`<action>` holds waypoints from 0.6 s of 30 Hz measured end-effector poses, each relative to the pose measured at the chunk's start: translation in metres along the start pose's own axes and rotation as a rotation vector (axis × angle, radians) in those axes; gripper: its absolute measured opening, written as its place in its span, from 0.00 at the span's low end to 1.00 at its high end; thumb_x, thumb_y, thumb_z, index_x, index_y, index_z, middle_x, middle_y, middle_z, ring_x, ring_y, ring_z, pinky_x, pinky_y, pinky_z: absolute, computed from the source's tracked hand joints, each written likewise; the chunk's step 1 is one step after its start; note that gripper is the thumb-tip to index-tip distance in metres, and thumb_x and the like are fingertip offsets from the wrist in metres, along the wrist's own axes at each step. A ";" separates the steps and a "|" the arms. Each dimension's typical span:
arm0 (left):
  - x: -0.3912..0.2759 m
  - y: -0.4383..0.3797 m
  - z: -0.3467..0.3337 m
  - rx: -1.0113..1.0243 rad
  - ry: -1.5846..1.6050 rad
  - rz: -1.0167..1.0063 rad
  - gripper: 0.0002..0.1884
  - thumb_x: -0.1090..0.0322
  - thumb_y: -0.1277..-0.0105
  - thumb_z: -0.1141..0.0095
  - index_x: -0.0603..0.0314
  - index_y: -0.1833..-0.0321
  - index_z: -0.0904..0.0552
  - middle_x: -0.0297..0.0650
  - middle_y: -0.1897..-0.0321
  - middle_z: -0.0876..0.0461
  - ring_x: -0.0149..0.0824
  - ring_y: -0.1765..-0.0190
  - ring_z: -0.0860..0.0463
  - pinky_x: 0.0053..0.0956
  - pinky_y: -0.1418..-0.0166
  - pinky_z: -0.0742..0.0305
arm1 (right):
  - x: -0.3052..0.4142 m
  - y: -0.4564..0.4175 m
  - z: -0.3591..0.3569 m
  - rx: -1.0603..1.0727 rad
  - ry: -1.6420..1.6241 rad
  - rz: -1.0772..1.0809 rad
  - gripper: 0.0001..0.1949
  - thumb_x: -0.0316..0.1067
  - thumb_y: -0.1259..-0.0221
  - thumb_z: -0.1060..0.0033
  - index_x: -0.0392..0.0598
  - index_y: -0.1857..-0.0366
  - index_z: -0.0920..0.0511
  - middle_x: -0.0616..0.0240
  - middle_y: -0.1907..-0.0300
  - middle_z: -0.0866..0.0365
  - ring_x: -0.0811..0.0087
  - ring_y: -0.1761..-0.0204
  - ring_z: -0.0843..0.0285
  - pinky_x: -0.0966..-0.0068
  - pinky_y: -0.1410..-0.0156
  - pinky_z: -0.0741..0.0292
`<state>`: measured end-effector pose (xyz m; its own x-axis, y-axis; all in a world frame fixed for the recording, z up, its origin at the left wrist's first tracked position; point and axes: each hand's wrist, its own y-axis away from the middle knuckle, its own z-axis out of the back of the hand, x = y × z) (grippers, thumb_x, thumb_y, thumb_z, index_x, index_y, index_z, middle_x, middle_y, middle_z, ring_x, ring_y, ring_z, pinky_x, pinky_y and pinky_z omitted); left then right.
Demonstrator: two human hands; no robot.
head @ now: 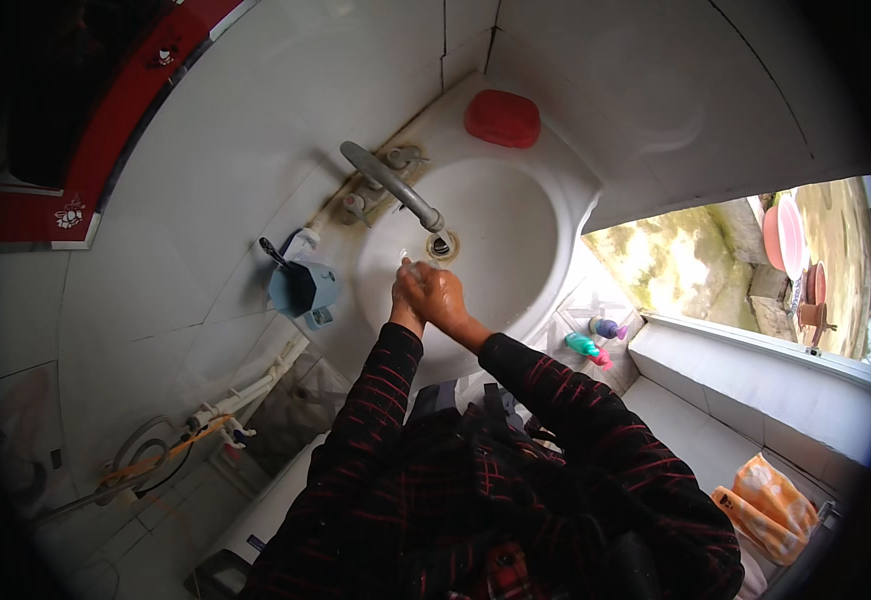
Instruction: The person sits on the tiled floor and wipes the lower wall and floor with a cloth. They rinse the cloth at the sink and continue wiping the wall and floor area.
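Note:
In the head view both of my hands are pressed together over the basin of a white washbasin [514, 217], just below the spout of a curved metal faucet [394, 184]. My right hand [441, 294] lies across my left hand [407, 295], and its skin looks wet. Water shows at the fingertips near the drain [443, 245]. The fingers overlap, so whether anything small is between them cannot be told. Two tap handles stand at the faucet's base. A closed red soap box [502, 118] rests on the basin's back corner.
A blue cup [302, 289] holding a dark-handled item stands at the basin's left edge. White pipes [244, 397] run along the left wall. Plastic bottles [582, 344] are low on the right, near an opening to outdoors. An orange patterned towel [769, 510] hangs at lower right.

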<state>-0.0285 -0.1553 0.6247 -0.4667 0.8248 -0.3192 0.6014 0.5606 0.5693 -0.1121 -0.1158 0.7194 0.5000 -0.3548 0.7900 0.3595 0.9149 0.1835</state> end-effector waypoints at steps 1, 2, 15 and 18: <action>0.009 -0.006 -0.030 -0.454 -0.179 -0.052 0.21 0.50 0.28 0.57 0.64 0.52 0.25 0.41 0.55 0.22 0.38 0.52 0.22 0.34 0.48 0.26 | -0.022 -0.010 0.002 -0.068 0.108 -0.064 0.21 0.52 0.38 0.48 0.40 0.66 0.23 0.43 0.73 0.21 0.43 0.66 0.23 0.56 0.61 0.27; 0.015 -0.002 -0.037 -0.443 -0.186 -0.075 0.21 0.51 0.28 0.56 0.65 0.50 0.26 0.41 0.54 0.22 0.38 0.52 0.22 0.34 0.47 0.26 | -0.035 -0.021 -0.003 -0.136 0.047 -0.164 0.20 0.50 0.37 0.49 0.40 0.67 0.23 0.44 0.73 0.21 0.43 0.66 0.23 0.54 0.60 0.27; 0.005 -0.004 -0.049 -0.240 -0.328 -0.119 0.22 0.51 0.29 0.55 0.63 0.43 0.27 0.40 0.53 0.22 0.35 0.50 0.22 0.30 0.46 0.26 | -0.037 -0.032 0.009 -0.288 -0.005 -0.153 0.12 0.41 0.34 0.52 0.44 0.60 0.33 0.45 0.66 0.19 0.42 0.63 0.22 0.52 0.61 0.28; 0.003 0.000 -0.082 -0.171 -0.590 -0.127 0.15 0.57 0.31 0.49 0.60 0.51 0.25 0.34 0.60 0.25 0.29 0.57 0.26 0.24 0.52 0.30 | -0.086 -0.062 0.030 -0.235 -0.075 -0.284 0.11 0.39 0.35 0.51 0.42 0.59 0.28 0.49 0.66 0.18 0.49 0.61 0.20 0.59 0.58 0.25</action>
<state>-0.0835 -0.1593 0.6859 -0.0614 0.6817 -0.7291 0.4294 0.6774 0.5973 -0.2009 -0.1365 0.6576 0.2982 -0.5650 0.7693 0.6509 0.7099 0.2691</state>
